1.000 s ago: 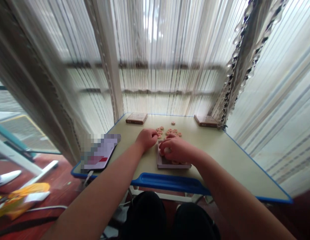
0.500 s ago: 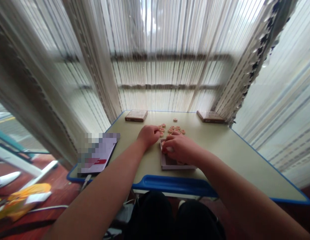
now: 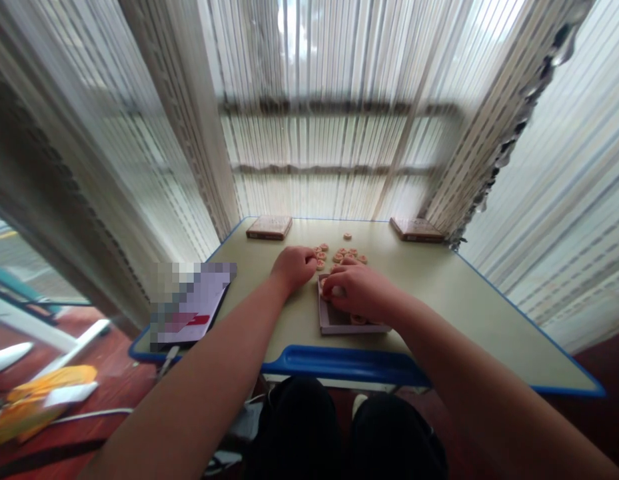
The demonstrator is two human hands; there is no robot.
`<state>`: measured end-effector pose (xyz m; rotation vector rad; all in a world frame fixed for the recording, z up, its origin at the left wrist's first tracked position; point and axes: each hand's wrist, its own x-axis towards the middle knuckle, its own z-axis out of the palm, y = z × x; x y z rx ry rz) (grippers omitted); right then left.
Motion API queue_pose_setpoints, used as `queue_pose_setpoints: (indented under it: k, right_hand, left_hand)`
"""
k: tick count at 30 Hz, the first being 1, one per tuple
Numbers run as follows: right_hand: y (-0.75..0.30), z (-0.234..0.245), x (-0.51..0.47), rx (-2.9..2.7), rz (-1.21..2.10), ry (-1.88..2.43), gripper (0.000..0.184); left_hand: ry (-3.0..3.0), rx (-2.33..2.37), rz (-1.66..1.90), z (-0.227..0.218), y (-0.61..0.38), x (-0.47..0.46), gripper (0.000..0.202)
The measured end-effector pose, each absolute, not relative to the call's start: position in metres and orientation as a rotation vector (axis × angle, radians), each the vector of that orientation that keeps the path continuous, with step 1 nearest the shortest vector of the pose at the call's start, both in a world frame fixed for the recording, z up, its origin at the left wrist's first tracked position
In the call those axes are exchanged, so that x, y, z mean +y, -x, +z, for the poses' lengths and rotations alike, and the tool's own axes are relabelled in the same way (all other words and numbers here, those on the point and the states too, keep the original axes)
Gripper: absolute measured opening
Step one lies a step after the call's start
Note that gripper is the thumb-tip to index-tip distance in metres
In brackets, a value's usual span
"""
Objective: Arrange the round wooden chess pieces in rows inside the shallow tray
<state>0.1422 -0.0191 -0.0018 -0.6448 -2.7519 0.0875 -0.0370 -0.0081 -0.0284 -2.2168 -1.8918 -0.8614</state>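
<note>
The round pieces (image 3: 344, 253) look like smooth wood, the blue trough (image 3: 346, 362) (slightly glossy) plastic, the curtain (image 3: 314, 197) thin cloth.

Bare left forearm (image 3: 199, 370), stretched diagonally forward from lower left. Bare left hand (image 3: 294, 267), back upward, fingers curled inward; grip unclear. Bare right forearm (image 3: 469, 373), angled in from lower right. Bare right hand (image 3: 359, 290), set slightly nearer, fingers bent downward; fingertips partly hidden. Two black-clothed knees (image 3: 309, 420), bent, side by side.
</note>
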Motion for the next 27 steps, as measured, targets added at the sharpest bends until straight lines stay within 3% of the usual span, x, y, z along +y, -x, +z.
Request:
queue_pose_setpoints:
  k: [10,27]
  right_hand:
    - [-0.152,0.001,-0.001,-2.454,-0.027,0.879,0.018]
    - [-0.153,-0.011,0.017,-2.364,-0.001,1.06,0.018]
  left_hand:
    - [2.196,-1.795,-1.035,-0.034,0.041,0.001,0.032]
    - [2.472,-1.687,-0.827,-0.034,0.036,0.007,0.034]
